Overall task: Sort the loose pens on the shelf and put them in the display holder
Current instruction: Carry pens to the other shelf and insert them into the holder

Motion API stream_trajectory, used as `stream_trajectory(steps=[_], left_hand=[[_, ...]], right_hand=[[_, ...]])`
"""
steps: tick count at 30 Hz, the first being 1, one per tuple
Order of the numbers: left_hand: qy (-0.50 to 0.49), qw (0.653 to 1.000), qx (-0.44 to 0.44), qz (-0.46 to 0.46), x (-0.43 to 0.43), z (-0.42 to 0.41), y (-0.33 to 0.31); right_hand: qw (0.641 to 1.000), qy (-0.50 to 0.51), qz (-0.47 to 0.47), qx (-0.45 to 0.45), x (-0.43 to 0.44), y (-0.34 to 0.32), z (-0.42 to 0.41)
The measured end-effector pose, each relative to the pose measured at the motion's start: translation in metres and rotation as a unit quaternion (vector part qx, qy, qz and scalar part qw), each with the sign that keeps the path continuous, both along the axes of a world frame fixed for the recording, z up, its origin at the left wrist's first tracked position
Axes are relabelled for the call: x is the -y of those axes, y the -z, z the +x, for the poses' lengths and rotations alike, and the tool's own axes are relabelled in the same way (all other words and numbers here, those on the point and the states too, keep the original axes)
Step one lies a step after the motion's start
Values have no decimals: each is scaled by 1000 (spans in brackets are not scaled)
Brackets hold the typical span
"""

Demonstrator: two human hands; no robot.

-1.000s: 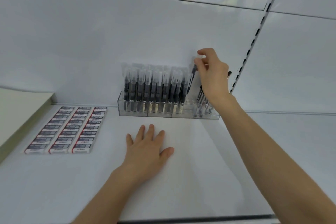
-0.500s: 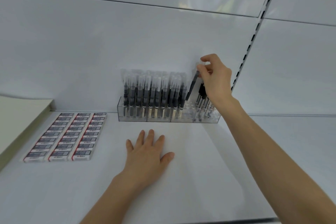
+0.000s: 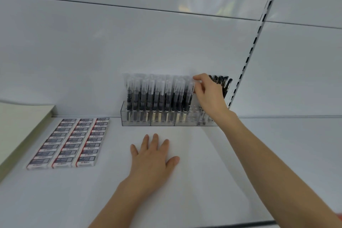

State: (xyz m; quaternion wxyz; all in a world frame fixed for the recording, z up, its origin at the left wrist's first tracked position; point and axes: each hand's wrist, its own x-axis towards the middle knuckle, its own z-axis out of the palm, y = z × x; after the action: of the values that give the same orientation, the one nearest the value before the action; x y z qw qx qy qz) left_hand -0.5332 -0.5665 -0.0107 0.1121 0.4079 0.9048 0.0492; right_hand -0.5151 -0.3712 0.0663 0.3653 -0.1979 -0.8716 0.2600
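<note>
A clear display holder (image 3: 137,120) stands at the back of the white shelf (image 3: 194,181) against the wall. Several clear-capped black pens (image 3: 157,91) stand upright in its left and middle sections. A few darker black pens (image 3: 221,81) lean in its right end, partly hidden by my wrist. My right hand (image 3: 209,94) reaches over the holder, and its thumb and forefinger pinch the cap of the rightmost clear-capped pen (image 3: 189,96), which stands in the row. My left hand (image 3: 153,157) lies flat on the shelf in front of the holder, fingers spread, holding nothing.
Three rows of small red-edged boxes (image 3: 72,141) lie on the shelf to the left. A beige board (image 3: 20,120) slopes at the far left. A slotted upright rail (image 3: 248,57) runs up the back wall just right of the holder.
The pen that my right hand held tilted above the holder now stands upright at the right end of the row. My hand came down and left with it. My left hand stayed put.
</note>
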Motion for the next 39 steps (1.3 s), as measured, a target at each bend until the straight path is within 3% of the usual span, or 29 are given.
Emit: stream_trajectory(steps=[10,16,19,24,27,30,39], left_hand=[[17,1000,-17,19,1,2,-5],[97,993,-47,54,1,15,-15],[142,984,-59,94,-4,35,-22],[239,941,-69,231,-31,109,-32],[299,919,-102,234,-54,168,-37],[356,911,-6,207,-80,233,-32],[452,876,57,160,-139,401,11]], right_hand=[[1000,20,11,13,20,7,30],[984,68,-8,163,9,29,111],[974,128,-22,183,0,34,168],[960,221,-37,167,-12,40,266],[947,276,-50,155,-15,43,340],[928,329,-59,166,-16,49,426],[861,468,-97,174,-13,70,628]])
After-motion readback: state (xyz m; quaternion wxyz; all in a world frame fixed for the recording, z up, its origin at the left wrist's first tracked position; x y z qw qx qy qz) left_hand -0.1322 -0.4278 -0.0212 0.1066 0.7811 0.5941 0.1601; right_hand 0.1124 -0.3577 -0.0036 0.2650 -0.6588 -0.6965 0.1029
